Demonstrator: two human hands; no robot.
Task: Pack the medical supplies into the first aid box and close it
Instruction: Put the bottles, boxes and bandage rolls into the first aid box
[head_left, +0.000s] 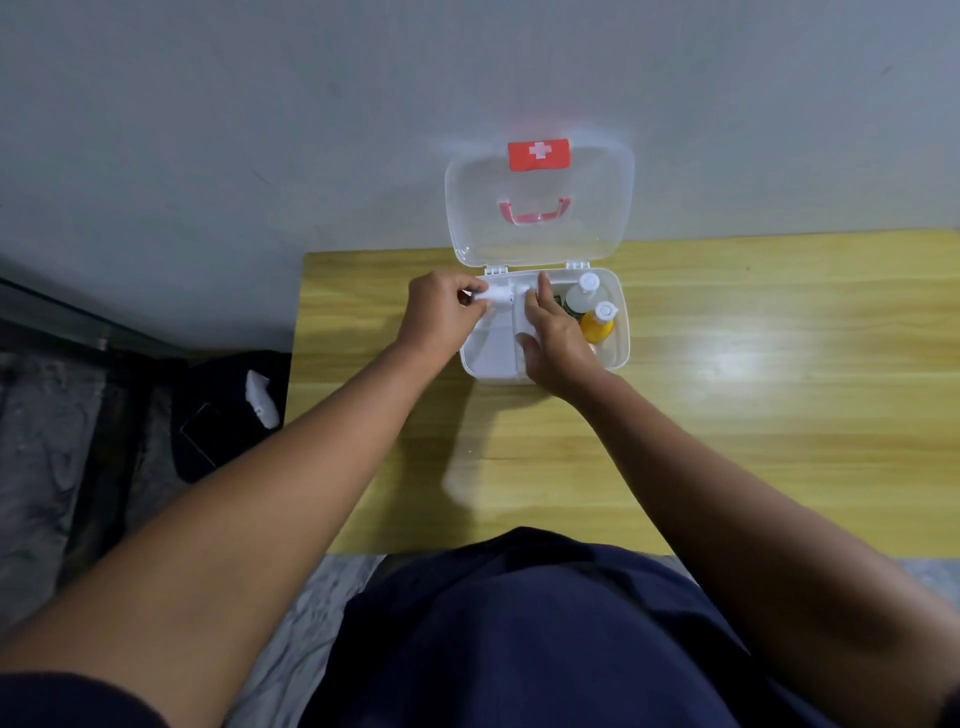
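A white first aid box (621, 343) stands open on the wooden table, its clear lid (540, 208) with a red cross label leaning back against the wall. Inside at the right stand a clear bottle (582, 296) and a yellow bottle (597, 325), both with white caps. My left hand (441, 317) pinches a small white item (493, 296) over the box's back left corner. My right hand (556, 343) reaches into the middle of the box with its fingers on the same white item; what lies under it is hidden.
The yellow wooden table (727, 415) runs right from the box, its left edge near x 570. Left of the table on the floor lies a dark bag (218, 415) with a white object (262, 397) and a phone on it. A grey wall stands behind.
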